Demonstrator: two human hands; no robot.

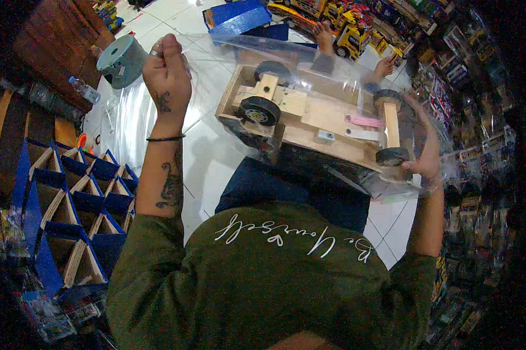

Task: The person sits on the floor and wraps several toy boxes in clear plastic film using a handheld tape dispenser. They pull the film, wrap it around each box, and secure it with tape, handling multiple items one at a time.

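A wooden toy truck [315,111] with black wheels hangs upside down over my lap, its pale underside facing up. Clear plastic film [216,44] lies loosely around it and reaches across to my left hand [168,79]. That hand is closed in a raised fist, pinching the film's edge. At the truck's right end, my right hand [424,157] grips the toy through the plastic; its fingers are partly hidden behind film and wood. Left of my left hand, a large roll of clear plastic film [131,111] with a pale green end lies on the floor.
A blue wooden rack [91,201] with diamond-shaped compartments stands at left. Near it is a plastic bottle [85,90]. Blue painted wood pieces [238,16] and yellow toy trucks [350,32] lie at the far side. Packed shelves line the right. Two bare feet [384,68] show beyond the truck.
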